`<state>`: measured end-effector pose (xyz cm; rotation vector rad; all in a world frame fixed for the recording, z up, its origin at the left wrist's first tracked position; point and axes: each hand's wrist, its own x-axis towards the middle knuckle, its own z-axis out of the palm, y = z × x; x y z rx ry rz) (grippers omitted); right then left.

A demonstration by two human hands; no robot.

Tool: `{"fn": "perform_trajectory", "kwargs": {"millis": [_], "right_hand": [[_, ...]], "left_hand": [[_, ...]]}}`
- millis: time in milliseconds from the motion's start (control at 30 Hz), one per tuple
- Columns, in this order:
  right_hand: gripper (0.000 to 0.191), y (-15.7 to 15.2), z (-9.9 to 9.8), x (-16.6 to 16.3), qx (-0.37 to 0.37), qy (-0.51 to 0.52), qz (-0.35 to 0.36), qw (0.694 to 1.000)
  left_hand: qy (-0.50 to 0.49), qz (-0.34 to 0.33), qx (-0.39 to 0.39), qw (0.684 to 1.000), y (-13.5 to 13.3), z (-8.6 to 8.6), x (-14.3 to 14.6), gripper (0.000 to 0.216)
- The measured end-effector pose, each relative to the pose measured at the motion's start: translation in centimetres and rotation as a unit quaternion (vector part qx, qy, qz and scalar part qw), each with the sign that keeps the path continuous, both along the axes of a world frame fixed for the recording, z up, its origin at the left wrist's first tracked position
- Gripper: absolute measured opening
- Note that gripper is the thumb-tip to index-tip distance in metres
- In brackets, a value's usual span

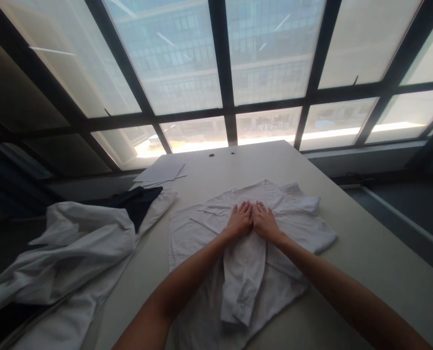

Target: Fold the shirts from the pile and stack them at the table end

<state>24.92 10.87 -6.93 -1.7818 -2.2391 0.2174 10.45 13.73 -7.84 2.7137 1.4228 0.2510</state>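
A white long-sleeved shirt (pixel 201 243) lies spread on the white table, its body wide and lightly creased. One sleeve (pixel 243 277) is laid over the body and runs toward me, its cuff near the bottom of the view. My left hand (pixel 241 218) rests flat on the cloth at the upper end of this sleeve, fingers stretched out and pointing away from me. Right beside it, my right hand (pixel 265 221) presses flat on the shirt too, fingers extended. The two hands touch or nearly touch along their inner edges. Neither grips the fabric.
To the left, a heap of white garments (pixel 85 243) with a dark piece of cloth (pixel 139 204) hangs over the table's edge. White paper sheets (pixel 161 170) lie at the far left corner of the table (pixel 252 163). Large framed windows (pixel 267 53) stand behind it.
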Motion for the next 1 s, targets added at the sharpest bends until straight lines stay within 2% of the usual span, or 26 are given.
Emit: {"fn": "perform_trajectory", "kwargs": {"millis": [133,267,400,567,700,867,1000], "right_hand": [[0.059,-3.2,-0.7,-0.2,-0.003,0.006,0.003,1.000],[0.059,-4.6,-1.0,-0.1,0.021,-0.008,0.016,1.000],[0.060,-5.0,-0.7,0.1,0.033,-0.014,0.019,0.999],[0.059,-4.9,-0.8,0.4,0.034,-0.018,0.027,0.999],[0.060,-4.6,-1.1,0.4,0.023,-0.012,0.018,0.999],[0.059,-4.7,-0.9,0.4,0.018,-0.010,0.018,1.000],[0.058,-4.9,-0.5,0.5,0.012,-0.015,0.020,1.000]], "left_hand": [[-0.018,0.002,0.010,1.000,0.1,0.3,0.0,0.051],[-0.029,-0.010,-0.005,1.000,-0.8,0.7,0.0,0.049],[-0.005,-0.063,-0.018,0.998,-4.0,0.9,-2.0,0.054],[0.021,-0.086,-0.028,0.996,-9.0,1.3,-6.6,0.058],[0.032,-0.089,-0.040,0.995,-12.1,1.8,-9.0,0.061],[-0.002,-0.110,-0.082,0.991,-13.9,2.5,-10.0,0.063],[-0.103,-0.179,-0.126,0.970,-14.3,3.4,-9.5,0.048]]}}
